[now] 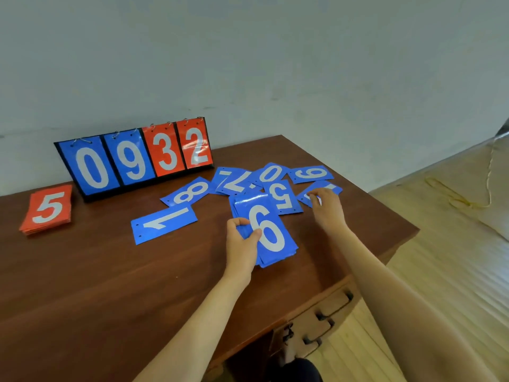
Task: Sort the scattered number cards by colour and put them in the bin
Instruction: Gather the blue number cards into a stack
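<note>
My left hand (242,244) grips a stack of blue number cards (267,230) with a 6 on top, held just above the brown table (110,285). My right hand (327,208) pinches the edge of a loose blue card (329,187) at the table's right side. More blue cards lie scattered: a 1 (164,224), an 8 (187,192), a 7 (234,181), a 0 (271,173), a 5 (283,197) and a 9 (311,174). A stack of red cards (48,209) with a 5 on top sits at the far left. No bin is in view.
A flip scoreboard (135,158) showing blue 0 9 and red 3 2 stands at the back of the table against the grey wall. The table's right edge drops to a wooden floor. Drawer handles (334,306) show on the table's front.
</note>
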Motion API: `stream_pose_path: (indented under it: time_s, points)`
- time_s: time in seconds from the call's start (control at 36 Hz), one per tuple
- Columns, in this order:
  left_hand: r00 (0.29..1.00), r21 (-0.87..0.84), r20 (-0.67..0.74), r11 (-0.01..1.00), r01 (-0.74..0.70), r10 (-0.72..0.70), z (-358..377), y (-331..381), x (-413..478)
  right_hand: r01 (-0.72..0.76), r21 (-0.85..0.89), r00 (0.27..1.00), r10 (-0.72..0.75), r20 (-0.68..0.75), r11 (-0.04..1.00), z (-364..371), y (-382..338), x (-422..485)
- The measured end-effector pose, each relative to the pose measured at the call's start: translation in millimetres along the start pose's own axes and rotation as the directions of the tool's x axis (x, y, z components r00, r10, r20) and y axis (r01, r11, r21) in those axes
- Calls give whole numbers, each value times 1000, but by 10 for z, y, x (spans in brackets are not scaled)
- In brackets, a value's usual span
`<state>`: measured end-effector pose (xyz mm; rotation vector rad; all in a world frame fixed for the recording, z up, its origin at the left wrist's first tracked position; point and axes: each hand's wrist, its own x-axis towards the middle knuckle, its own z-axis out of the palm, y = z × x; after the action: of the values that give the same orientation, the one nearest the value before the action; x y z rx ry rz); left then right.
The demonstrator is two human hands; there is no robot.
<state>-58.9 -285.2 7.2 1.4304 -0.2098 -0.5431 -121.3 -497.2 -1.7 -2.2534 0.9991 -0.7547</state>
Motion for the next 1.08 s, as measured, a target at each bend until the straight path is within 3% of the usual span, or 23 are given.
stream_pose_path:
  time_s: [0.17,0.28,0.36,0.56,0.72,0.92,1.08]
  points:
    - [1000,10,7,1000,3,-3,184,-38,261,155,-200,968,-108,228,968,71,409,595]
    - [1000,55,12,998,-5,4,192,-98,333,230,-369,902,-55,427,901,71,497,757]
    - [1000,60,11,998,-5,4,160,-123,339,228,-399,863,5,504,888,43,548,746]
    - [1000,68,7,998,-18,18,-18,-141,196,89,-496,912,130,389,863,-101,503,363]
    - [998,87,-16,995,-54,55,-284,-97,-74,-29,-596,907,272,322,803,-136,238,-163]
    - [997,93,-52,994,-52,57,-685,-34,-459,-163,-533,922,321,217,830,-25,-119,-943]
    - [995,63,-69,996,-68,72,-1064,-16,-779,-118,-606,948,272,168,787,192,-608,-1599]
